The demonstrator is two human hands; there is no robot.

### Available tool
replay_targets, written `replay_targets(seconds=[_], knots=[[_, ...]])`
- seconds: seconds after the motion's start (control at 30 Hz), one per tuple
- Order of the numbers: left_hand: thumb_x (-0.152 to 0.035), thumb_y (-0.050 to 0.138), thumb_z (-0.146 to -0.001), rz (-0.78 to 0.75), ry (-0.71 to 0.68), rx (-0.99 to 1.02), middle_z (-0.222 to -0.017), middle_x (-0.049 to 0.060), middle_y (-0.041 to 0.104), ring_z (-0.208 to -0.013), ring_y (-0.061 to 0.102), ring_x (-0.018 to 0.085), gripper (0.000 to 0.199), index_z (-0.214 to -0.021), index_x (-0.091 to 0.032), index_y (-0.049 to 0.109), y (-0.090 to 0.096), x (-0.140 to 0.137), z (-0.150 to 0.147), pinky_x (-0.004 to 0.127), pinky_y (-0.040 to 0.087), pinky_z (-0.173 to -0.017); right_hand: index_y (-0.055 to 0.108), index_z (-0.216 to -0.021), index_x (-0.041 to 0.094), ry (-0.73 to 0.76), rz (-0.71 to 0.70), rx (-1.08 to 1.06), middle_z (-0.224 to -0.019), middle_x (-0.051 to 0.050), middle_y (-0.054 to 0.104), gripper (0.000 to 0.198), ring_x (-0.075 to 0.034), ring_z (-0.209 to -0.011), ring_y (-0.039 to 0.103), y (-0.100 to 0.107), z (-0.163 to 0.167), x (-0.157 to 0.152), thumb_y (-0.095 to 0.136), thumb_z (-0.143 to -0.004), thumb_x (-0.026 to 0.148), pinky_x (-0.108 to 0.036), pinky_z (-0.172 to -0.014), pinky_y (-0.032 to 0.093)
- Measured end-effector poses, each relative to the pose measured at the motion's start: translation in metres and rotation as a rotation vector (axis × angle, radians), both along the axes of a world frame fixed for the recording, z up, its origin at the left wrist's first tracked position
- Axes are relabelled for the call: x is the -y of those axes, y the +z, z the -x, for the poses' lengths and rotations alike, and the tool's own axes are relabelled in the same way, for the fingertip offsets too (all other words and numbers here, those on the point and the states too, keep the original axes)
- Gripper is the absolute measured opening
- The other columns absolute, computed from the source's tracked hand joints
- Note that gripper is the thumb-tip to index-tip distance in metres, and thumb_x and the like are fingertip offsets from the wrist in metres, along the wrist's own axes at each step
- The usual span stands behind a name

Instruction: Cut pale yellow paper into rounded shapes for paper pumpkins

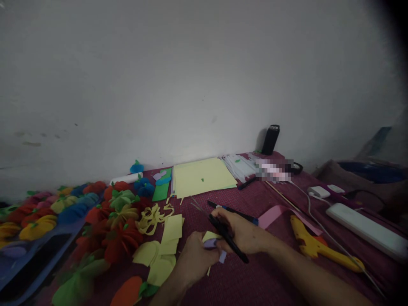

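My left hand point(197, 257) is closed on a small folded yellow paper piece point(210, 235). A purple paper piece point(210, 243) shows against it, between my hands. My right hand point(239, 229) grips black-handled scissors point(228, 238); their thin blades point up and left, away from the paper, and look parted. Left of my hands lie square yellow paper pieces point(172, 229) and round-cut yellow pieces point(161, 270). Curly yellow paper offcuts point(154, 219) are heaped behind them. A dark, long tool point(236, 211) lies on the cloth beyond my right hand.
Colourful paper pumpkins point(114, 229) crowd the left. Large yellow sheets point(204, 176) and white strips point(240, 168) lie by the wall. To the right are a yellow glue gun point(318, 246), pink ribbon point(274, 214), a white power strip point(366, 229) with cable, and a black can point(270, 140).
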State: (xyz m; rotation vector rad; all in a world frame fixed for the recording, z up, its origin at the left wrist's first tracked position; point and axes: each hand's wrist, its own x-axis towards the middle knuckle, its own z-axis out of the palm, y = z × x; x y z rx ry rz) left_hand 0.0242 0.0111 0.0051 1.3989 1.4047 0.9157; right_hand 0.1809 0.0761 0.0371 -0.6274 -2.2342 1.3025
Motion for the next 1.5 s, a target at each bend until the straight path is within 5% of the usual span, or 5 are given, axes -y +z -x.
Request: replay_targets(seconds=[0.37, 0.63, 0.83, 1.33, 1.5], knots=[[-0.019, 0.055, -0.063, 0.033, -0.001, -0.039, -0.050, -0.001, 0.051, -0.045, 0.040, 0.009, 0.009, -0.057, -0.013, 0.058, 0.007, -0.001, -0.003, 0.019, 0.029, -0.043, 0.040, -0.090, 0.018, -0.002, 0.039, -0.020, -0.069, 0.007, 0.043, 0.039, -0.006, -0.056, 0.036, -0.002, 0.007, 0.003, 0.055, -0.056, 0.005, -0.016, -0.046, 0.029], [-0.016, 0.069, -0.056, -0.037, 0.114, 0.559, -0.084, 0.008, 0.066, -0.078, 0.058, 0.019, 0.030, -0.085, -0.014, 0.063, 0.023, -0.010, -0.008, 0.028, 0.043, -0.073, 0.038, -0.093, 0.019, -0.181, 0.140, -0.328, -0.069, 0.006, 0.039, 0.036, -0.006, -0.056, 0.036, 0.002, 0.007, -0.004, 0.052, -0.062, 0.005, -0.017, -0.049, 0.031], [-0.021, 0.067, -0.064, -0.086, 0.256, 0.700, -0.083, 0.008, 0.067, -0.077, 0.060, 0.018, 0.024, -0.086, -0.013, 0.064, 0.016, -0.011, -0.012, 0.028, 0.044, -0.072, 0.037, -0.093, 0.020, -0.248, 0.187, -0.452, -0.069, 0.006, 0.038, 0.035, -0.006, -0.054, 0.035, -0.007, 0.017, 0.000, 0.054, -0.065, 0.007, -0.016, -0.047, 0.031], [-0.021, 0.068, -0.062, -0.073, 0.467, 0.871, -0.069, 0.005, 0.066, -0.062, 0.060, 0.015, 0.018, -0.076, -0.012, 0.063, 0.030, -0.012, 0.004, 0.024, 0.045, -0.061, 0.042, -0.101, 0.020, -0.158, 0.320, -0.394, -0.081, 0.001, 0.049, 0.039, -0.012, -0.072, 0.047, 0.003, 0.002, -0.001, 0.062, -0.071, 0.033, -0.023, -0.063, 0.039], [-0.016, 0.068, -0.057, -0.229, 0.711, 1.025, -0.073, 0.003, 0.065, -0.069, 0.061, 0.015, 0.017, -0.073, -0.015, 0.061, 0.044, -0.020, 0.045, 0.026, 0.047, -0.069, 0.045, -0.109, 0.016, 0.209, 0.460, -0.171, -0.071, -0.003, 0.055, 0.056, -0.013, -0.060, 0.052, -0.007, -0.011, 0.001, 0.057, -0.069, 0.053, -0.024, -0.053, 0.042]])
